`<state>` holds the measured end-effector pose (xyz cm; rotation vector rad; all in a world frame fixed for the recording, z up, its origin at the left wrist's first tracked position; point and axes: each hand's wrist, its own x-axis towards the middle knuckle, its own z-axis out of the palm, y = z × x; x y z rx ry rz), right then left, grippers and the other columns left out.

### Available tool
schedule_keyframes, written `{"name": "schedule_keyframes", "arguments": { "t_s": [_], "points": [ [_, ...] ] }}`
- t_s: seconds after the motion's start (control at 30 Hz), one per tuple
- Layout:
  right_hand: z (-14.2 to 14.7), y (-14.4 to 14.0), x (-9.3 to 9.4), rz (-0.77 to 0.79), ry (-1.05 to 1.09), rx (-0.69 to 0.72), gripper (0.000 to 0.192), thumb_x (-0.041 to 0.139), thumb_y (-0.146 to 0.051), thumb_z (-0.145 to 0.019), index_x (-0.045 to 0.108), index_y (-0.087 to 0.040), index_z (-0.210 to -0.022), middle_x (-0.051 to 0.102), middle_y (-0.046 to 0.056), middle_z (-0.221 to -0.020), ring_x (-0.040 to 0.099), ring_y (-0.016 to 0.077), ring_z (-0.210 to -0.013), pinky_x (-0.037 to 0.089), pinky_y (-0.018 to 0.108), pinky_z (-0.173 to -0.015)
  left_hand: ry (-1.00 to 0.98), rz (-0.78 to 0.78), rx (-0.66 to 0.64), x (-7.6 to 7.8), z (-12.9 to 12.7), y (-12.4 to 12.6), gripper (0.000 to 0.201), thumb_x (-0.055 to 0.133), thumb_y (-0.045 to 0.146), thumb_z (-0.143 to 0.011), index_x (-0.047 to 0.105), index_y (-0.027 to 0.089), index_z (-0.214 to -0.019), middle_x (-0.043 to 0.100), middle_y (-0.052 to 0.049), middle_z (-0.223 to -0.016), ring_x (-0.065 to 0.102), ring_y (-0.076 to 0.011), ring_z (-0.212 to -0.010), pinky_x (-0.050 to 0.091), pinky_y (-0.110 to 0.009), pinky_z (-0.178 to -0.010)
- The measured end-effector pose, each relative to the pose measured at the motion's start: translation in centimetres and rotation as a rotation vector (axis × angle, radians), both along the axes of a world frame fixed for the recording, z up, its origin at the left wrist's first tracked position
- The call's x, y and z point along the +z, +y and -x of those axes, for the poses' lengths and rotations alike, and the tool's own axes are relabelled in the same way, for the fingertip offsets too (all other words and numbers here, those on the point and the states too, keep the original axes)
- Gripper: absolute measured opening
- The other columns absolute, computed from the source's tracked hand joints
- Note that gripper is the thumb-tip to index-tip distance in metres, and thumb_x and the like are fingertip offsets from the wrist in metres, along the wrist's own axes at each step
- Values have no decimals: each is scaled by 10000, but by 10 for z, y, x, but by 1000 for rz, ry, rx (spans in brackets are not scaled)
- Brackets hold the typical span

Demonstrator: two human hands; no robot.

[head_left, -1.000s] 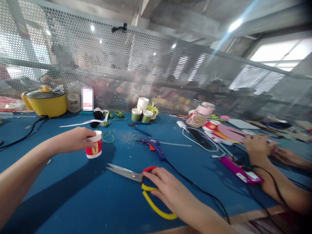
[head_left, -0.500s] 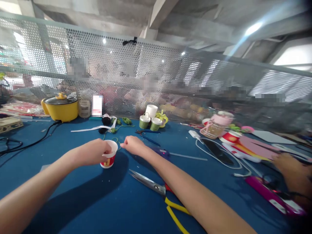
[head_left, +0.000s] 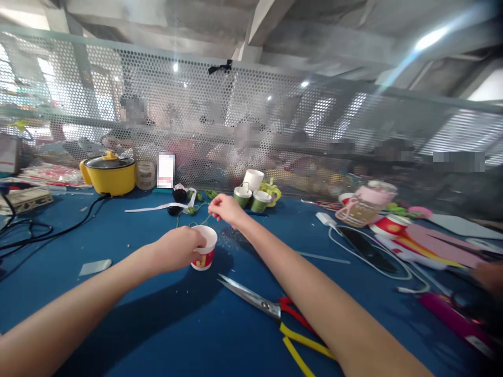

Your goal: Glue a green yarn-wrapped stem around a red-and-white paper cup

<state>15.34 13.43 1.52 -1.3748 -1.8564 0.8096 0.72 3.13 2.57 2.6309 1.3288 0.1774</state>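
Gripping paper cup — left hand; right hand just beyond cup, pinching green cord.

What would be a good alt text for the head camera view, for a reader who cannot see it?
Over a blue table, the person's left hand grips a small red and white paper cup, while the right hand pinches a thin green string just above it. Scissors with red and yellow handles lie near the right forearm; a yellow electric pot stands far left.
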Motion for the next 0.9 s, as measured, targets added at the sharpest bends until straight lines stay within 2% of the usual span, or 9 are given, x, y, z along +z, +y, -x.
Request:
{"name": "schedule_keyframes", "arguments": {
  "t_s": [0.1, 0.2, 0.33, 0.4, 0.5, 0.6, 0.67, 0.8, 0.9],
  "points": [
    [0, -2, 23, 7, 183, 13, 149, 521, -66, -703, 547, -143, -827, 565, -29, -581, 526, 54, -473, 451, 171, -458, -36, -16, -25, -4, -3, 2, 141, 500, 190, -726, 619, 122, -760, 632, -135, -852, 585, -253, -778, 415, -343, -665],
    [1, -12, 41, 19, 301, 47, 86, 528, -86, -724, 543, -135, -792, 571, -23, -599, 566, 57, -530, 490, 183, -530, -201, -134, -12, 2, 2, 5, 213, 591, 279, -674, 591, 154, -846, 602, -98, -906, 540, -257, -888, 407, -370, -741],
    [10, -35, 49, 44, 422, 145, 48, 551, -109, -725, 522, -147, -736, 604, -13, -622, 604, 86, -567, 506, 208, -532, -591, -317, 202, 13, 9, 17, 354, 580, 376, -687, 493, 132, -927, 569, -96, -915, 526, -212, -870, 422, -359, -746],
    [15, -47, 50, 21, 435, 207, 56, 565, -127, -720, 516, -154, -716, 617, -13, -633, 605, 90, -561, 503, 212, -522, -784, -228, 155, 15, 10, 23, 447, 584, 348, -690, 408, 139, -1044, 562, -93, -963, 533, -185, -880, 431, -330, -741],
    [20, -61, 51, -82, 359, 224, 58, 574, -156, -718, 521, -158, -694, 613, -20, -623, 571, 75, -502, 481, 204, -490, -916, 57, 46, 14, 11, 29, 394, 503, 338, -758, 378, 135, -1072, 585, -68, -876, 554, -124, -697, 435, -251, -582],
    [15, -71, 53, -123, 277, 182, 93, 573, -207, -728, 517, -157, -673, 591, -23, -574, 547, 79, -477, 453, 206, -463, -825, -8, 82, 20, 18, 25, 251, 517, 351, -743, 521, 124, -850, 556, -16, -697, 471, -80, -556, 367, -205, -491],
    [7, -80, 53, -114, 195, 203, 151, 571, -268, -736, 516, -154, -655, 590, -12, -561, 547, 87, -499, 438, 211, -476, -719, -21, 70, 29, 25, 16, 215, 488, 329, -754, 536, 126, -701, 473, 29, -560, 400, -63, -492, 312, -185, -447],
    [-10, -103, 45, -83, -57, 276, 227, 505, -363, -779, 568, -147, -746, 620, 14, -662, 509, 79, -515, 399, 215, -496, -375, 135, -19, 50, 42, -4, 173, 531, 302, -697, 569, 154, -616, 460, 51, -501, 383, -62, -466, 290, -171, -440],
    [-18, -118, 31, -163, -353, 296, 237, 619, -338, -695, 607, -169, -860, 618, 15, -748, 505, 94, -565, 376, 220, -525, -96, 243, -57, 53, 49, -9, 116, 549, 276, -665, 620, 191, -630, 530, 45, -522, 437, -83, -483, 292, -184, -446]
  ]
}}
